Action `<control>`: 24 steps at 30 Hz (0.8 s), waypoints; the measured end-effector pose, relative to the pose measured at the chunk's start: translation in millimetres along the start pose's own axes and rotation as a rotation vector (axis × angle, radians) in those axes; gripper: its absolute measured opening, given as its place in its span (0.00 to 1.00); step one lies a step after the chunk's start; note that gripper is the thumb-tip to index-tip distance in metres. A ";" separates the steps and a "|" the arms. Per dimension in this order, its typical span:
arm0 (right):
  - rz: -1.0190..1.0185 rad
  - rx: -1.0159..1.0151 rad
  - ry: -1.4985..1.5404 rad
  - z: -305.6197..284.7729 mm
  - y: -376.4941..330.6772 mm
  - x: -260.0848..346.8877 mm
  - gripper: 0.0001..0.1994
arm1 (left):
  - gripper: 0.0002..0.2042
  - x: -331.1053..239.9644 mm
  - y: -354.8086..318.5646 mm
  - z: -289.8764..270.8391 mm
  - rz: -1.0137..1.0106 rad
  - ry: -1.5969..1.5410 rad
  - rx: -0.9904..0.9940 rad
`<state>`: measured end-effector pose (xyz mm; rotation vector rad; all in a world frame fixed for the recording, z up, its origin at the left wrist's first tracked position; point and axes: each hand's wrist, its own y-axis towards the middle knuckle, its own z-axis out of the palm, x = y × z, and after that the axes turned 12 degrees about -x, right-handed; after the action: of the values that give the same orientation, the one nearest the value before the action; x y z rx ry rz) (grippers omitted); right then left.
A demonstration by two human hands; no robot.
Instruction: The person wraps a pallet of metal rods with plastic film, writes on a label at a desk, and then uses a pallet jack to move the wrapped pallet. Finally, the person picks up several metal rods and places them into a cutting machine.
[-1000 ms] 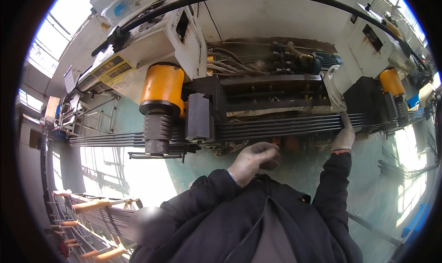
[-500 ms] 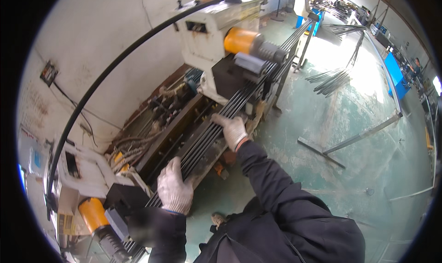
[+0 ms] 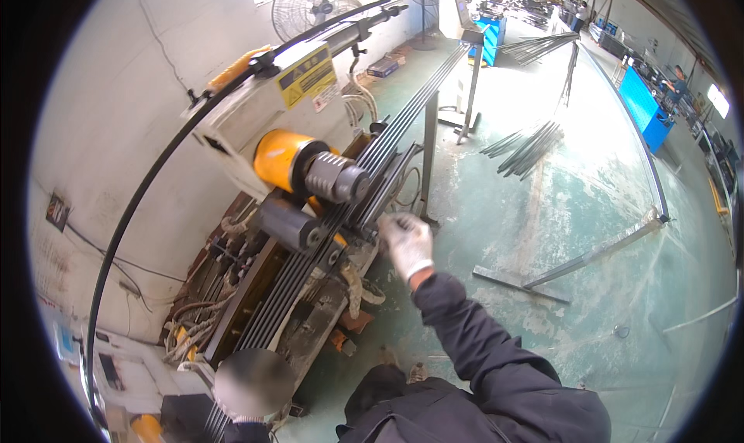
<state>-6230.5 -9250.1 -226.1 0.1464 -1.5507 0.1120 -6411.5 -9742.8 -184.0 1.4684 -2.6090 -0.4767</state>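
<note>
Several long dark metal rods (image 3: pixel 271 307) lie side by side along the machine, from lower left up to a stand at the far end. My right hand (image 3: pixel 408 249), in a white knit glove with dark-stained fingers, is beside the machine's right edge, off the rods. Its fingers are curled in; anything in them is hidden. At lower left my gloved left hand (image 3: pixel 231 412) is close to the near part of the rods, mostly covered by a grey blur, so its fingers do not show. An orange cylinder with a ridged metal end (image 3: pixel 285 162) stands over the rods.
A black hose (image 3: pixel 124 226) arches over the machine along the wall. Loose rods (image 3: pixel 529 150) lie in a bundle at the right, near a long metal frame (image 3: pixel 597 253). Fans (image 3: pixel 314 13) stand at the back. A person (image 3: pixel 676 85) is far right by a blue bin.
My right hand has left the rods and moved to the machine's right edge, its fingers curling. My view has shifted toward the machine's far head. The left hand now sits lower left, blurred over.
</note>
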 end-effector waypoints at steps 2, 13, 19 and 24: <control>-0.101 -0.197 -0.142 -17.0 79.7 -0.5 0.23 | 0.32 -15.1 4.4 2.8 -0.153 0.127 -0.003; 0.331 0.027 -0.175 36.5 416.1 -22.2 0.41 | 0.34 -81.8 22.1 81.2 -0.133 0.272 -0.477; 0.595 0.045 0.467 61.7 431.1 -36.7 0.10 | 0.53 -143.7 44.4 46.1 -0.302 0.189 -0.240; 0.515 0.087 0.384 42.7 459.3 -22.4 0.12 | 0.22 -212.3 79.4 32.1 -0.276 0.178 -0.399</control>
<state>-6348.4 -8803.7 -237.3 -0.2014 -1.1692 0.5807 -6372.3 -9517.3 -176.5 1.6411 -2.0346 -0.7995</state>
